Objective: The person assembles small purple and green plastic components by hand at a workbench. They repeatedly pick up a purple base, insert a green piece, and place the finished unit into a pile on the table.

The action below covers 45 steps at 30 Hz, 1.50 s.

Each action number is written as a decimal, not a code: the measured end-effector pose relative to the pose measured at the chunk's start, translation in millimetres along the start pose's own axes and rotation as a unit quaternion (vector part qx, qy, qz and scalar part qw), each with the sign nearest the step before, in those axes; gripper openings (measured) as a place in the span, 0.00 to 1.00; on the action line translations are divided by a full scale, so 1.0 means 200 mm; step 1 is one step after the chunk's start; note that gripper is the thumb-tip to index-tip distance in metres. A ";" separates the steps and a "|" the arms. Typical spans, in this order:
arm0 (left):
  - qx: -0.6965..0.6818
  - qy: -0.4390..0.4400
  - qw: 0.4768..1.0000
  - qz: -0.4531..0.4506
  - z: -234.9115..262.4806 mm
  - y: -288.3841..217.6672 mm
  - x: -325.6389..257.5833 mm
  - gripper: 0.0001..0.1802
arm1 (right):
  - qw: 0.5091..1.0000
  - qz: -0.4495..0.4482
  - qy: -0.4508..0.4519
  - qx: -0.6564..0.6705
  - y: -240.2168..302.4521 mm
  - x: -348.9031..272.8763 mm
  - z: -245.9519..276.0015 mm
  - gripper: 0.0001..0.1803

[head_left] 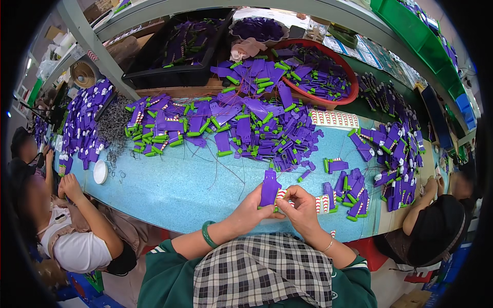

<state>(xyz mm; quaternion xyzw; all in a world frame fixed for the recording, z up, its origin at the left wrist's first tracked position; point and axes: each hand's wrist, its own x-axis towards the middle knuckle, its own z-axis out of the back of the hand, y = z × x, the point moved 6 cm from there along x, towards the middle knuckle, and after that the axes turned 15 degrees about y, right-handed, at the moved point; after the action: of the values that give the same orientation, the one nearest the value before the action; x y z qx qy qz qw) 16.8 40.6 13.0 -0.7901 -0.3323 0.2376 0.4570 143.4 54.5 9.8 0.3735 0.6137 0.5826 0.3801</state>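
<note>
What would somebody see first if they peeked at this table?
Probably the big heap of purple and green plastic pieces spread across the middle of the blue table. Behind it sits a red basin full of more. At the near edge, the left hand and right hand hold one purple piece upright together.

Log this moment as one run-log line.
left hand: holds purple part upright | right hand: pinches striped strip at part's base | table: purple-green pile behind | red basin: more parts
</note>
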 end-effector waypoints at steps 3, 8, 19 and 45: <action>-0.012 -0.007 1.000 0.001 0.00 0.03 -0.01 0.17 | 0.999 0.016 -0.015 -0.038 -0.02 -0.02 0.02 0.06; -0.025 0.021 0.999 -0.021 -0.04 0.05 -0.02 0.16 | 0.951 0.139 -0.018 -0.277 0.13 -0.05 0.02 0.07; -0.196 0.084 0.974 0.072 -0.07 0.12 0.00 0.24 | 0.979 0.022 0.153 -0.132 0.10 0.07 -0.01 0.25; 0.726 -0.007 0.550 -0.412 -0.19 -0.32 -0.14 0.12 | 0.960 -0.070 0.156 0.221 0.11 0.05 -0.02 0.04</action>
<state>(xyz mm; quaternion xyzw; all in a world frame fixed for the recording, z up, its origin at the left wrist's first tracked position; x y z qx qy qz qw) 3.9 21.1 88.4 0.0356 -0.3389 0.1894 0.9209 135.9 63.7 31.3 0.3091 0.8035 0.4552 0.2272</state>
